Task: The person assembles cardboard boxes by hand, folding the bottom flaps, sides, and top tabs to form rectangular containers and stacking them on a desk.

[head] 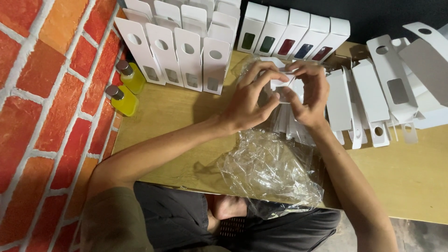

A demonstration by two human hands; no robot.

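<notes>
A small white carton (281, 83) sits just above the frame's centre, over the wooden table (410, 172), grasped from both sides: the left hand (247, 100) pinches its left edge, the right hand (310, 93) its right. Crumpled clear plastic wrap (270, 168) lies just below. Flat white cartons (373, 93) spread right; standing boxes (186, 51) and two yellow bottles (126, 91) occupy the upper left.

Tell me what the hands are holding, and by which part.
Both the left hand and right hand pinch a small white cardboard box at its upper end, fingertips on its flap.
</notes>
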